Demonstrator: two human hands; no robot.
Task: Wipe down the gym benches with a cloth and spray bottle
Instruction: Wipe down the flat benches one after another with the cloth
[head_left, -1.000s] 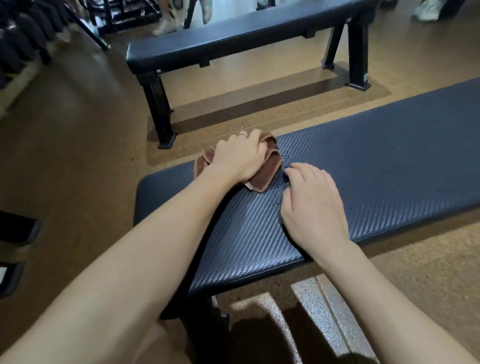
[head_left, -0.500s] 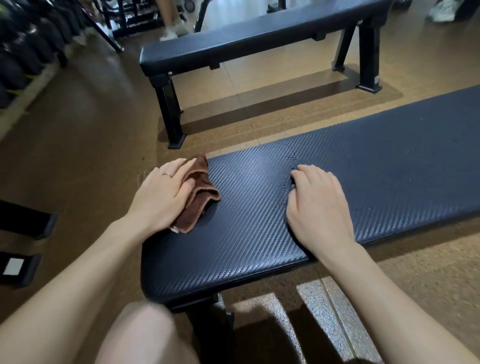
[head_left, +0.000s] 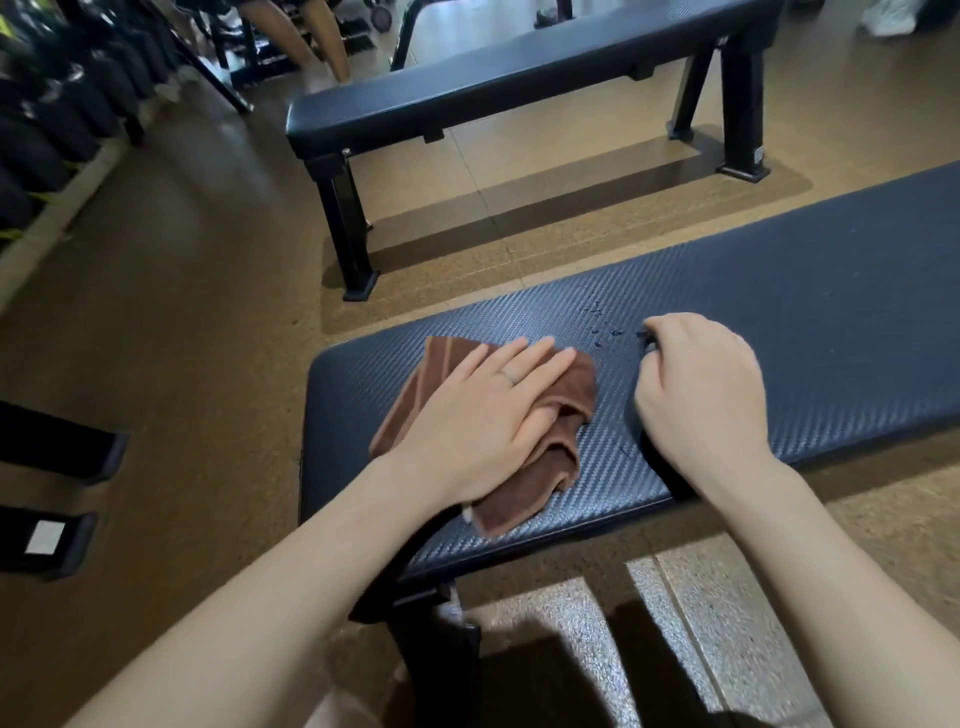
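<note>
The near black bench has a textured pad that runs from the lower centre to the right edge. A brown cloth lies crumpled on the pad's left end. My left hand presses flat on the cloth with straight fingers. My right hand rests on the pad just right of the cloth, fingers curled under, with nothing visible in it. A few dark droplets sit on the pad between the hands, toward the far edge. No spray bottle is in view.
A second black bench stands parallel behind on the brown floor. A rack of dark dumbbells lines the left wall. A person's legs stand at the top. Black equipment feet jut in from the left.
My left hand swept the cloth from the far edge to the bench's left end, then back onto the pad toward the right. My right hand's fingers went from flat to curled.
</note>
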